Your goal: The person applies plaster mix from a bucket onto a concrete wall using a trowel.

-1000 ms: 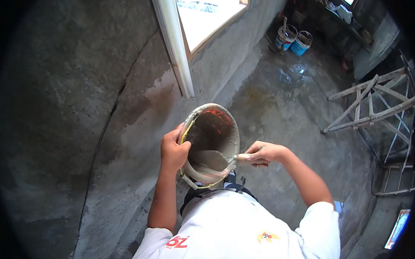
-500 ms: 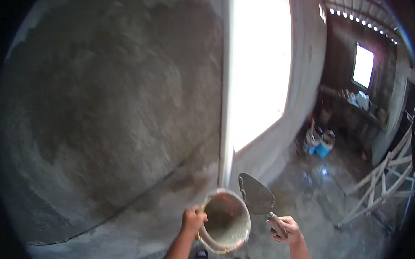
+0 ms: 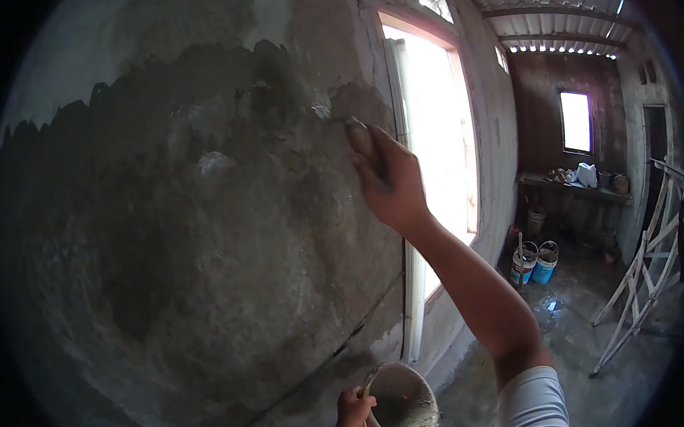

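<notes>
My right hand (image 3: 392, 181) is raised against the wall, closed around the handle of a trowel (image 3: 359, 141). The trowel's blade is hard to make out against the dark plaster. Below, at the bottom of the view, my left hand (image 3: 354, 407) grips the rim of a bucket (image 3: 429, 412) with greyish residue inside. Wet grey plaster (image 3: 206, 231) covers much of the wall, with a ragged upper edge and a few shiny spots.
Right of the plaster is a bright window opening (image 3: 442, 142) with a pale vertical strip (image 3: 414, 314). Farther back stand two blue-and-white buckets (image 3: 545, 264), a shelf with bags (image 3: 586, 175) and a wooden trestle (image 3: 641, 280).
My right hand has swung the trowel from beside the bucket up to the wall. The view has tilted upward, and the bucket with my left hand now appears lower and farther right.
</notes>
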Demonstrator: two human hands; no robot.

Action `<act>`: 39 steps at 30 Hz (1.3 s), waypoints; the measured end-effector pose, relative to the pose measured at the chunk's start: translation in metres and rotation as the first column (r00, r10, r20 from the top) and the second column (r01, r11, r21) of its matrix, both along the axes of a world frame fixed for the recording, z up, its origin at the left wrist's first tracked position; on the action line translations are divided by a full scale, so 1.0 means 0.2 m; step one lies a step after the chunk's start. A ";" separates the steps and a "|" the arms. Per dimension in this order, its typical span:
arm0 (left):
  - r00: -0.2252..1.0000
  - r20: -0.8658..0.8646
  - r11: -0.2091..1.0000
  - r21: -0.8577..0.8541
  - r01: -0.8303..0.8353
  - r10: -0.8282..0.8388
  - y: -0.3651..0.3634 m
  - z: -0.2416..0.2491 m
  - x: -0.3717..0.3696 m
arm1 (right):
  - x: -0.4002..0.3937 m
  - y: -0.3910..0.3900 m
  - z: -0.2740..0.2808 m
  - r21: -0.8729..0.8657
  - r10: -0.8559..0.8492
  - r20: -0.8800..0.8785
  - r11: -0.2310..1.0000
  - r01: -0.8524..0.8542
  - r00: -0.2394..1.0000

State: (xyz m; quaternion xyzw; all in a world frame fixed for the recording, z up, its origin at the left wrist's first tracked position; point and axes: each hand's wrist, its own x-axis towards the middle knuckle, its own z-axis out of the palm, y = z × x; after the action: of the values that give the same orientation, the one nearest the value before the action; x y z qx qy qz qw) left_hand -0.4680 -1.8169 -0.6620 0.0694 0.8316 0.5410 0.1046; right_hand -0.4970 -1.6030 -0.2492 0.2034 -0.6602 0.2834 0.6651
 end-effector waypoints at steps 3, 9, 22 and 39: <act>0.997 0.055 0.997 0.046 0.056 -0.059 -0.04 0.01 -0.04 | -0.19 -0.15 0.10 0.049 -0.204 -0.124 0.976 0.211 0.971; 0.984 0.094 0.966 0.227 0.126 -0.150 -0.11 0.07 -0.06 | -0.37 -0.26 -0.12 0.090 -0.112 0.106 0.991 0.102 0.988; 0.977 0.088 0.968 0.179 0.178 -0.196 -0.16 -0.03 -0.10 | -0.27 -0.19 0.01 -0.053 -0.095 0.091 0.994 0.100 0.991; 0.989 0.013 0.989 0.020 0.146 -0.146 -0.13 0.03 -0.06 | 1.14 0.16 -1.55 -0.006 -0.286 0.763 0.894 0.448 0.580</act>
State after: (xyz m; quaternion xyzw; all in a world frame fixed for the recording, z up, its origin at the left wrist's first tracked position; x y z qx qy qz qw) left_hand -0.4803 -1.8432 -0.6551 0.1272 0.8184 0.5402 0.1493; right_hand -0.2685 -1.5711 -0.5589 -0.1394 -0.8689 0.2608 0.3969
